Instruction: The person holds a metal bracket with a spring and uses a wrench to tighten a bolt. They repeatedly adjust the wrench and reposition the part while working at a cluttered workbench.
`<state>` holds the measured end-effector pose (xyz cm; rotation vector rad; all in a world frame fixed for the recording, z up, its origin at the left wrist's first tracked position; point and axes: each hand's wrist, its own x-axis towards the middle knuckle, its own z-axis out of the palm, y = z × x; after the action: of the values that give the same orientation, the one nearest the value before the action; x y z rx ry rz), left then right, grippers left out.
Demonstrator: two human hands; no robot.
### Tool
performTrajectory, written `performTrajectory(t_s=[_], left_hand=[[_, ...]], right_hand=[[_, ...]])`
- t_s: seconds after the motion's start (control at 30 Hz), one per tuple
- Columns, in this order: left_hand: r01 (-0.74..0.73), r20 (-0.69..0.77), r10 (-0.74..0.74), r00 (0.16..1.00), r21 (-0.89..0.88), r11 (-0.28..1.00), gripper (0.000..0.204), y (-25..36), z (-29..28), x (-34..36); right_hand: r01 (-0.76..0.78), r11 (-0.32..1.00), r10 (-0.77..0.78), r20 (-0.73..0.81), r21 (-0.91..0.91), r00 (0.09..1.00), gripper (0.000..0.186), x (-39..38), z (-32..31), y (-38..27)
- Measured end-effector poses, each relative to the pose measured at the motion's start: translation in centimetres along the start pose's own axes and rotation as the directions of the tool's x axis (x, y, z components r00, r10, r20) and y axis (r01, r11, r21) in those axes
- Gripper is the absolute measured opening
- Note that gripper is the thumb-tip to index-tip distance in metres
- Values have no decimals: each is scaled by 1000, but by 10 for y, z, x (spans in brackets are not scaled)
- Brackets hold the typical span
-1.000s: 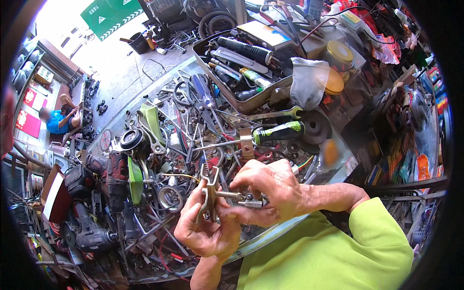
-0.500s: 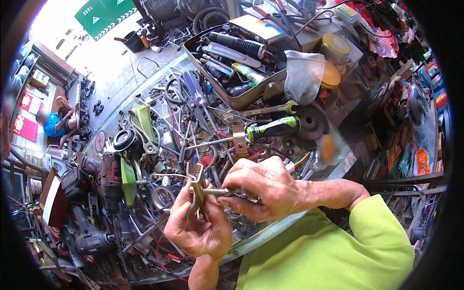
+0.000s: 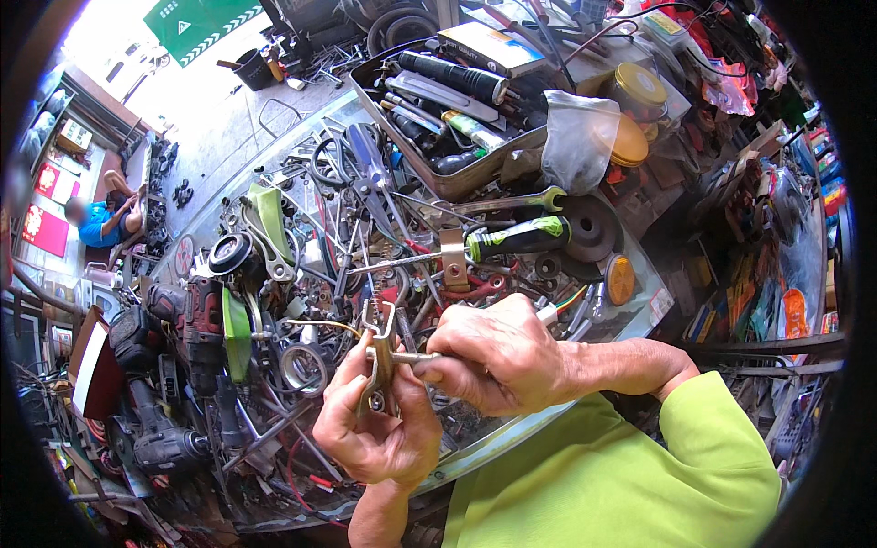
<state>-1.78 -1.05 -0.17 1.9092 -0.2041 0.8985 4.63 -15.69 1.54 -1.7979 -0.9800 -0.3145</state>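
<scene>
A brassy bent metal bracket [image 3: 383, 354] is gripped between the thumb and fingers of my left hand [image 3: 379, 425], upright at the bottom centre, with a spring at its upper end. A bolt [image 3: 411, 357] sticks out sideways from the bracket toward the right. My right hand [image 3: 493, 356] is closed on that bolt, its curled fingers covering the far end. Just behind my hands lie a screwdriver [image 3: 519, 237] with a green and black handle, a strap clamp [image 3: 454, 260] and an orange reflector [image 3: 620, 279], among scattered small parts.
The glass bench top [image 3: 639, 320] is heaped with tools. A metal case [image 3: 457, 185], plastic bag [image 3: 575, 137] and yellow-lidded jar [image 3: 637, 82] stand behind. Power drills [image 3: 196, 338] and an impact wrench [image 3: 160, 434] lie left. A person in blue [image 3: 100, 224] sits at far left.
Both hands and the bracket have shifted left since a second ago. My right fingers have closed further over the bolt, hiding the nut piece that showed beside it earlier.
</scene>
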Motion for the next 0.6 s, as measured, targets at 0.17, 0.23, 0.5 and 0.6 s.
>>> performTrajectory(t_s=[0.17, 0.23, 0.5, 0.6], left_hand=[[32, -40, -33, 999, -30, 999, 42, 1, 4, -2], [71, -106, -79, 991, -81, 994, 37, 3, 7, -3], [38, -77, -37, 996, 13, 999, 36, 1, 8, -4], [41, -82, -39, 996, 21, 999, 39, -1, 6, -2]], right_hand=[[-68, 998, 67, 60, 7, 996, 21, -2, -2, -1], [-67, 997, 68, -9, 21, 998, 21, 2, -1, -3], [-149, 985, 140, 106, 81, 984, 23, -6, 3, 1], [-165, 984, 157, 102, 72, 982, 24, -5, 0, -1]])
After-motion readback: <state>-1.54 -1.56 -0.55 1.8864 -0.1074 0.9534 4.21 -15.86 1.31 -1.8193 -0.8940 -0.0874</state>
